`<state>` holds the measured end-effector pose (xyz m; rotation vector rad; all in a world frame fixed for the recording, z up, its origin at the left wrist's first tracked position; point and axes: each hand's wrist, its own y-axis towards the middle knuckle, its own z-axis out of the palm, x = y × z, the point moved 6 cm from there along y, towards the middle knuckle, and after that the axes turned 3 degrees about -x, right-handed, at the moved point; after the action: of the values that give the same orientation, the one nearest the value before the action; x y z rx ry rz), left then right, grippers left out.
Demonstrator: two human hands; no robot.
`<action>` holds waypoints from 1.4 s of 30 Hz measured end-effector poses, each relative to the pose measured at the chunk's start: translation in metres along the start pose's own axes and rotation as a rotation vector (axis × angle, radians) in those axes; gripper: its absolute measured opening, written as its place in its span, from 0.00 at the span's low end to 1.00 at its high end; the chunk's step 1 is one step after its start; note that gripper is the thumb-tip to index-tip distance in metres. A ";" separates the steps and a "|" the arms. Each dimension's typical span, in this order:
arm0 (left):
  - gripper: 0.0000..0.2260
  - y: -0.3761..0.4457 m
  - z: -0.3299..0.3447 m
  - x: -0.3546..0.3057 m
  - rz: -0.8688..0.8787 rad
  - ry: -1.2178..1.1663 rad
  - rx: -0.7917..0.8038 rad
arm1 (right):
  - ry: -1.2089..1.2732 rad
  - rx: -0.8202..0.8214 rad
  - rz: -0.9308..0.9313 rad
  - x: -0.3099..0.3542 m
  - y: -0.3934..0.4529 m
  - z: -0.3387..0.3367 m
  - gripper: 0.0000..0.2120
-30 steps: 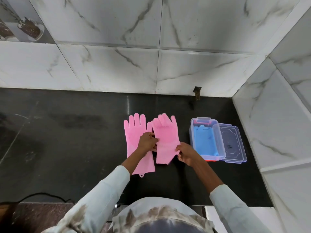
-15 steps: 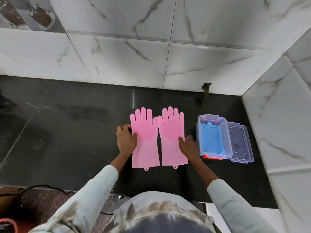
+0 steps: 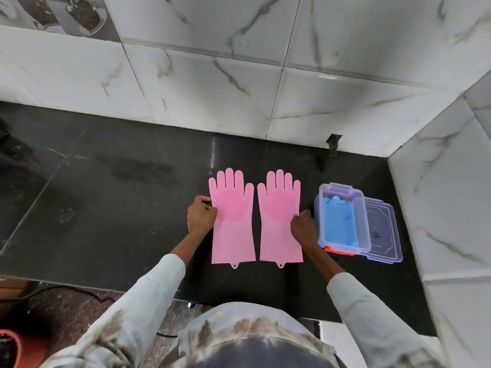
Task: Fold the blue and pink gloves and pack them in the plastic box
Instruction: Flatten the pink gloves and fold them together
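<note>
Two pink gloves lie flat and side by side on the black counter, fingers pointing at the wall: the left pink glove (image 3: 232, 221) and the right pink glove (image 3: 280, 221). My left hand (image 3: 200, 217) pinches the outer left edge of the left glove. My right hand (image 3: 304, 229) pinches the outer right edge of the right glove. To the right stands the clear plastic box (image 3: 320, 208) with folded blue gloves (image 3: 340, 224) inside it.
The box's clear lid (image 3: 382, 232) lies partly under the box on its right side. A tiled side wall (image 3: 438, 208) rises just right of the lid, and the back wall (image 3: 239, 96) stands behind the gloves. The black counter (image 3: 106, 208) stretches out to the left.
The right glove was held tilted beside the left one; both now lie flat and a small gap has opened between them. My hands moved out to the gloves' outer edges.
</note>
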<state>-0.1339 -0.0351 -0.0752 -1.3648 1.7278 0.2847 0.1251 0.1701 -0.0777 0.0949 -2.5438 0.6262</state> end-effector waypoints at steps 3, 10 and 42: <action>0.14 -0.002 0.000 0.000 0.026 0.000 0.034 | 0.017 0.018 -0.026 0.003 -0.001 -0.002 0.19; 0.16 -0.004 -0.003 -0.002 -0.023 -0.099 0.076 | -0.275 -0.027 -0.044 0.007 -0.007 -0.010 0.16; 0.15 -0.003 -0.014 0.011 -0.138 -0.490 0.265 | 0.390 0.255 -0.262 0.114 -0.036 0.036 0.16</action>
<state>-0.1381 -0.0527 -0.0738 -1.1009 1.2120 0.2743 0.0158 0.1272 -0.0333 0.3532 -2.0273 0.7755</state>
